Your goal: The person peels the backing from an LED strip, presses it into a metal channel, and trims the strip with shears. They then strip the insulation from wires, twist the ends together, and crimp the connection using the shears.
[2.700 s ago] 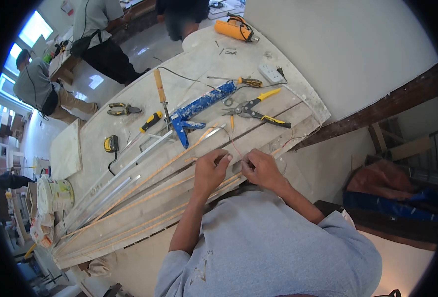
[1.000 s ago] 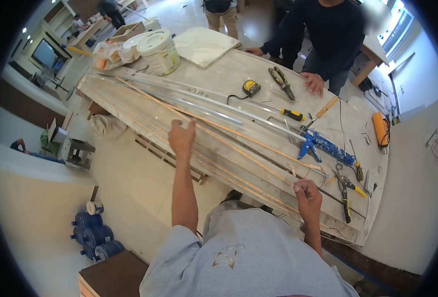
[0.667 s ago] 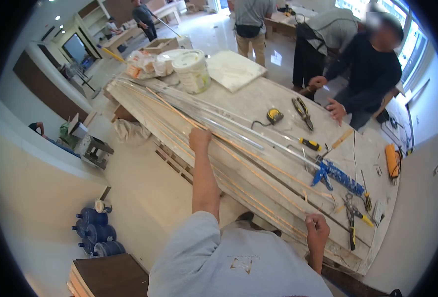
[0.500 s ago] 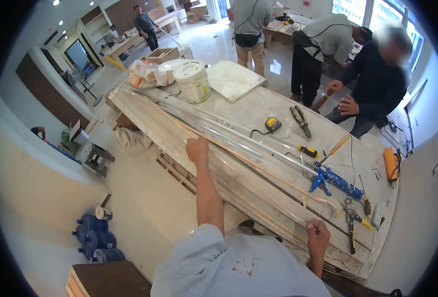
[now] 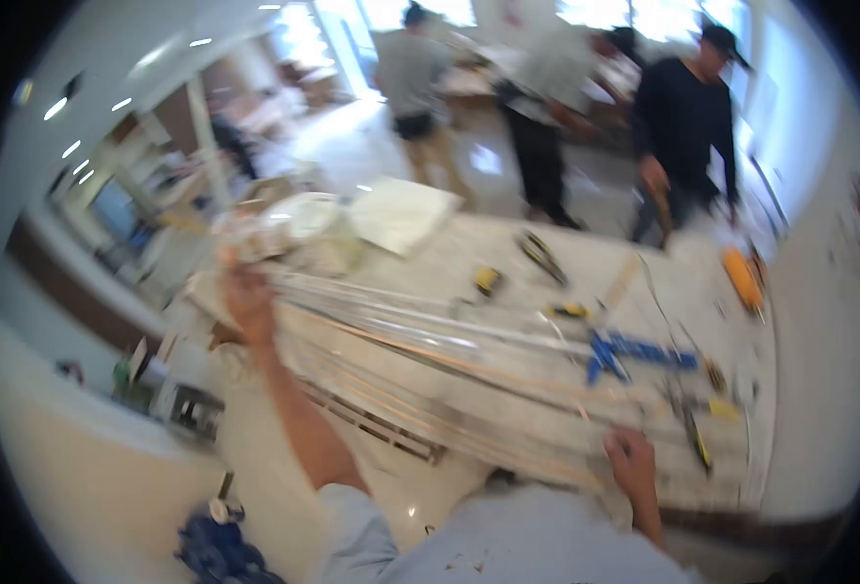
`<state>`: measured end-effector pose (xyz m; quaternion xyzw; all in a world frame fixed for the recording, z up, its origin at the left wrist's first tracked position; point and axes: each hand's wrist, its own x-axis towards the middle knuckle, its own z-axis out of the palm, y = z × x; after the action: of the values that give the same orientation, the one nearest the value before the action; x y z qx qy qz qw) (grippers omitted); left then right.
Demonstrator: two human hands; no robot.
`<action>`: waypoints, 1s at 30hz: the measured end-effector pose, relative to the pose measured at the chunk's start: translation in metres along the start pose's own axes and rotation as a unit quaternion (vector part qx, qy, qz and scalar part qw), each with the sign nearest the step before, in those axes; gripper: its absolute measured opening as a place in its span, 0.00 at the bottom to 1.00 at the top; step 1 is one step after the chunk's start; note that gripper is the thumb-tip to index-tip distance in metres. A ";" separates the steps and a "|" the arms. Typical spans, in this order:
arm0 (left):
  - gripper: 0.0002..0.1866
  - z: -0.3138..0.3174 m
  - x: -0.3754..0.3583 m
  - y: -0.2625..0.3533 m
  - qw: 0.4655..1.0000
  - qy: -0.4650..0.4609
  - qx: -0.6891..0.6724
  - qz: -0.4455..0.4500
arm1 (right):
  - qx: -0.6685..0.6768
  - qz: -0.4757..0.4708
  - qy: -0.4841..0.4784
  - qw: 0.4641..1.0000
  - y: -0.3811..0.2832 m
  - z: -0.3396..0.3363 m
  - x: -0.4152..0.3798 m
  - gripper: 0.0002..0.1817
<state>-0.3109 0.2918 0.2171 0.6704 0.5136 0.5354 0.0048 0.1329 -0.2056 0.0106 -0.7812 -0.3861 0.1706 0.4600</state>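
My left hand (image 5: 248, 300) is stretched out to the far left end of the table, by the ends of the long strips. Its fingers look curled, but blur hides what they hold. Closer to me, my right hand (image 5: 631, 459) is closed in a pinch over the near right part of the table; whatever is between its fingertips is too small to make out. Clear plastic lengths (image 5: 420, 336) and thin copper-coloured strips (image 5: 469, 362) run lengthwise between my hands. Right of them lie a blue caulking gun (image 5: 644, 352) and yellow-and-black pliers (image 5: 693, 433).
A tape measure (image 5: 488, 281), pliers (image 5: 541, 257) and an orange tool (image 5: 742, 279) lie farther back. A white bucket (image 5: 328, 243) and a pale board (image 5: 404, 214) stand at the far end. A person in dark clothes (image 5: 685, 127) stands across the table; others work behind.
My left hand has moved left and away along the strips to the table's far end. My right hand stays near its place, pinched. The view has shifted and blurred; the dark-clothed person stands more upright.
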 end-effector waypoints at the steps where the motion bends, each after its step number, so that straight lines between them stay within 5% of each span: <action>1: 0.23 0.004 0.007 -0.038 0.998 -0.002 0.024 0.060 | 0.007 -0.004 0.008 1.000 0.002 0.003 0.001 0.15; 2: 0.30 -0.004 0.008 0.006 0.995 -0.050 0.067 0.051 | 0.011 -0.047 0.004 0.999 0.006 0.002 0.003 0.13; 3: 0.22 0.000 -0.017 0.061 0.966 -0.100 -0.237 -0.026 | 0.020 0.002 -0.015 1.000 -0.010 -0.005 0.002 0.10; 5: 0.13 0.004 -0.042 0.112 0.957 -0.233 -0.174 0.016 | 0.075 -0.002 -0.004 0.997 -0.006 -0.010 -0.008 0.07; 8: 0.09 0.052 -0.099 0.111 0.899 -0.355 -0.157 0.203 | 0.062 0.053 0.038 0.996 -0.003 -0.029 -0.022 0.06; 11: 0.05 0.081 -0.165 0.134 0.824 -0.470 -0.213 0.234 | 0.072 0.081 0.135 0.985 0.020 -0.049 -0.032 0.05; 13: 0.06 0.095 -0.203 0.130 0.811 -0.480 -0.196 0.271 | 0.004 0.049 0.259 0.965 0.039 -0.078 -0.042 0.03; 14: 0.06 0.095 -0.215 0.146 0.794 -0.500 -0.224 0.264 | -0.003 0.056 0.273 0.960 0.047 -0.094 -0.045 0.03; 16: 0.05 0.106 -0.235 0.140 0.760 -0.539 -0.241 0.270 | -0.237 0.022 0.358 0.903 0.063 -0.122 -0.048 0.04; 19: 0.05 0.114 -0.254 0.131 0.735 -0.574 -0.250 0.260 | -0.310 0.027 0.404 0.860 0.107 -0.137 -0.043 0.08; 25: 0.05 0.113 -0.251 0.098 0.732 -0.604 -0.235 0.210 | -0.288 0.209 0.332 0.873 0.125 -0.120 -0.026 0.08; 30: 0.08 0.111 -0.238 0.051 0.748 -0.598 -0.233 0.168 | -0.293 0.171 0.354 0.871 0.133 -0.123 -0.017 0.08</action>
<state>-0.1720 0.1628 0.0282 0.9070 0.1443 0.1195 0.3771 0.2576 -0.3278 -0.0403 -0.9420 -0.0901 -0.1626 0.2793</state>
